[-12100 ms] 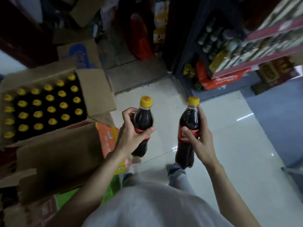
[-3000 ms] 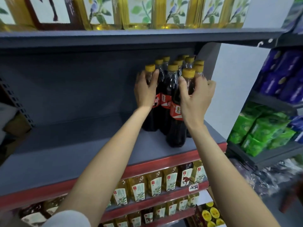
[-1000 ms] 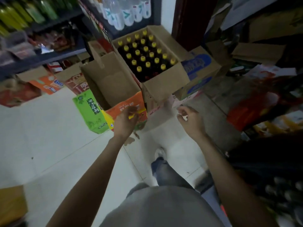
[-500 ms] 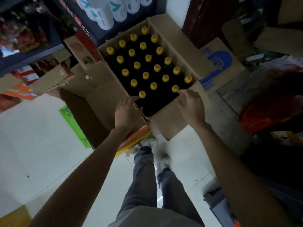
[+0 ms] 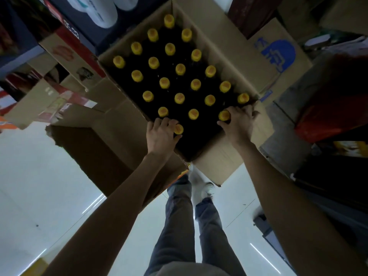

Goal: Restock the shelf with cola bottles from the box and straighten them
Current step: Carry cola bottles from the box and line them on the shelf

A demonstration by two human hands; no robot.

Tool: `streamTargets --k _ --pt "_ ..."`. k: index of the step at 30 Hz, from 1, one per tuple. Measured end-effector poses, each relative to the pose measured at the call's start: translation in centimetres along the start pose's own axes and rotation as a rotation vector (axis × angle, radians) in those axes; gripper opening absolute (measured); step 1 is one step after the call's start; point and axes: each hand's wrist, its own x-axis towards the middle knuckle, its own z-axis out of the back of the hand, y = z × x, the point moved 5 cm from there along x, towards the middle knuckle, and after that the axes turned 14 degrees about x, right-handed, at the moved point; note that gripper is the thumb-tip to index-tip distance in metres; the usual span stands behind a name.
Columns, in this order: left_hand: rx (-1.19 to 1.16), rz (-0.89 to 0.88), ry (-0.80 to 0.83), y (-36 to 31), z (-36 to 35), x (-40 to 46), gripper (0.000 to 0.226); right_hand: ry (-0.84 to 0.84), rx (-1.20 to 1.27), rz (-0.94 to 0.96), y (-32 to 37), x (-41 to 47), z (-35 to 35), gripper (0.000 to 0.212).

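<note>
An open cardboard box [image 5: 225,50] on the floor holds several dark cola bottles with yellow caps [image 5: 180,69], seen from above. My left hand [image 5: 160,134] grips the neck of the nearest bottle [image 5: 178,129] at the box's front left corner. My right hand [image 5: 237,122] curls round the neck of another bottle [image 5: 224,115] at the front right edge. Both bottles still stand in the box. The shelf being restocked is out of view.
An empty open carton [image 5: 103,148] stands left of the box. More cardboard boxes [image 5: 278,54] and a red bag [image 5: 328,114] crowd the right. Shelves with large water bottles [image 5: 103,14] rise behind. My legs and shoes [image 5: 201,188] stand on white tiled floor.
I have stepped closer and leaned over the box. Both hands went from hovering at its front edge to gripping a bottle neck each.
</note>
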Motion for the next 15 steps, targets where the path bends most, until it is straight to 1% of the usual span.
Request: streamTargets --k 3,5,7,9,10,12,13,15 --pt "-0.023 -0.014 -0.003 0.2 -0.1 0.1 0.042 -0.076 0.085 0.018 0.2 -1.2 0.7 0.032" --pt "-0.056 -0.030 -0.061 0.6 0.4 -0.6 0.041 -0.180 0.213 0.037 0.8 -2.4 2.3 0.032" --pt "-0.125 -0.050 -0.157 1.1 1.8 -1.6 0.035 -0.286 0.429 0.076 1.6 -3.9 4.8 0.034" --pt "-0.233 -0.081 -0.233 1.3 4.5 -2.5 0.034 -0.347 0.683 0.093 2.6 -5.7 7.7 0.033" --pt "-0.305 -0.103 -0.264 1.2 6.3 -2.9 0.034 -0.368 0.789 0.097 3.0 -6.7 9.2 0.029" --pt "-0.506 -0.151 -0.295 0.8 10.3 -3.5 0.032 -0.440 0.885 0.121 3.9 -9.0 12.3 0.025" --pt "-0.640 -0.170 -0.289 0.3 12.6 -3.8 0.031 -0.479 0.929 0.138 4.2 -10.1 13.8 0.025" --pt "-0.905 -0.203 -0.246 -1.0 16.6 -4.4 0.031 -0.531 1.120 0.157 4.4 -12.4 16.5 0.024"
